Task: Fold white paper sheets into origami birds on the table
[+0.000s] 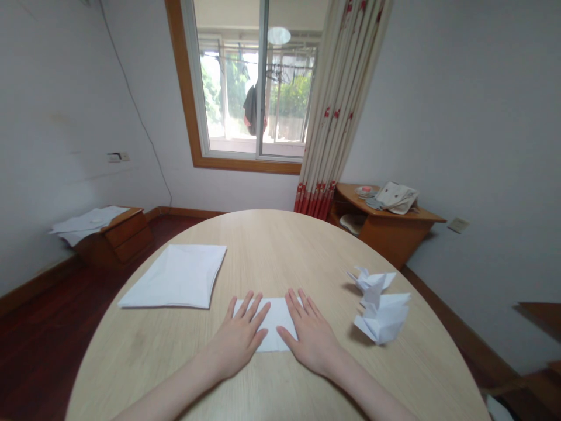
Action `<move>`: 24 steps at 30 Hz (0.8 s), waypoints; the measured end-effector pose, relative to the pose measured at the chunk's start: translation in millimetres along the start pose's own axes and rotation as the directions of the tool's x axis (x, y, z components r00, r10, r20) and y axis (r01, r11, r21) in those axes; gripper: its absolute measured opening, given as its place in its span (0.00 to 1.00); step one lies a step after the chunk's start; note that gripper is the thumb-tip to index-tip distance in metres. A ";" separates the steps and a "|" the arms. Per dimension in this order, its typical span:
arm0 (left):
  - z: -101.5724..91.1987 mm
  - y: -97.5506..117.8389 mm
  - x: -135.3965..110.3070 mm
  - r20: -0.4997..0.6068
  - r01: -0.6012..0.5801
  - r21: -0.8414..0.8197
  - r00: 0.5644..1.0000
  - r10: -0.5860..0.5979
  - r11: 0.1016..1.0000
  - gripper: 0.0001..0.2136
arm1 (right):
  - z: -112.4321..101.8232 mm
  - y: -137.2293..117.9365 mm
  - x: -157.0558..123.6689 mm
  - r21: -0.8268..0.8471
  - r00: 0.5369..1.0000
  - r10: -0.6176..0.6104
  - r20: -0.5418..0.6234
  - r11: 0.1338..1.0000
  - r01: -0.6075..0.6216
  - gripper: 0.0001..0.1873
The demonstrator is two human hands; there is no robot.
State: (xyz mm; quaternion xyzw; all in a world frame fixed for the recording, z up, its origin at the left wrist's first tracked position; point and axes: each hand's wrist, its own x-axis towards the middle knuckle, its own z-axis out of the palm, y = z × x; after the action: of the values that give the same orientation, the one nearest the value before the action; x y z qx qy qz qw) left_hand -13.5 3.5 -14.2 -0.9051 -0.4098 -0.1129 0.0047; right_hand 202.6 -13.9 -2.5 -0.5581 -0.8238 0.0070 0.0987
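A folded sheet of white paper point(274, 318) lies flat on the round wooden table point(272, 245) in front of me. My left hand point(239, 336) rests on its left part with fingers stretched out flat. My right hand point(309, 330) lies on its right part, fingers also spread and flat. Both hands press down on the paper; neither grips anything.
A stack of white paper sheets point(175, 276) lies to the left on the table. Folded white paper figures point(379, 304) sit to the right. Beyond the table are a low wooden cabinet point(118, 234) at left, a corner desk point(385, 225) at right, a window and a curtain.
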 end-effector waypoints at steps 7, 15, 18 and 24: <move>-4.5 -5.2 0.6 0.025 -0.069 -0.068 0.997 0.071 0.995 0.24 | 1.9 -0.7 0.5 -0.002 0.997 0.064 0.049 0.998 -0.064 0.43; -21.4 -13.1 0.7 0.074 -0.110 -0.181 0.989 0.125 0.977 0.23 | 18.5 0.4 -1.8 -0.050 0.982 0.174 -0.075 0.983 -0.178 0.48; -28.7 -15.6 -0.5 0.104 -0.118 -0.225 0.984 0.145 0.967 0.27 | 21.2 2.4 -2.3 -0.046 0.984 0.156 -0.084 0.986 -0.160 0.47; -33.9 -16.3 -2.7 0.119 -0.118 -0.249 0.981 0.151 0.961 0.38 | 19.3 4.5 -3.1 -0.024 0.989 0.086 -0.122 0.996 -0.090 0.42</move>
State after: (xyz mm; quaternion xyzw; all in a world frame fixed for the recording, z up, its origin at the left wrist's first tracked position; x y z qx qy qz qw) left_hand -34.1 8.9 16.9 -0.9304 -0.3300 -0.0989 -0.1253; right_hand 204.6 -13.1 -22.4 -0.5948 -0.7909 -0.0346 0.1396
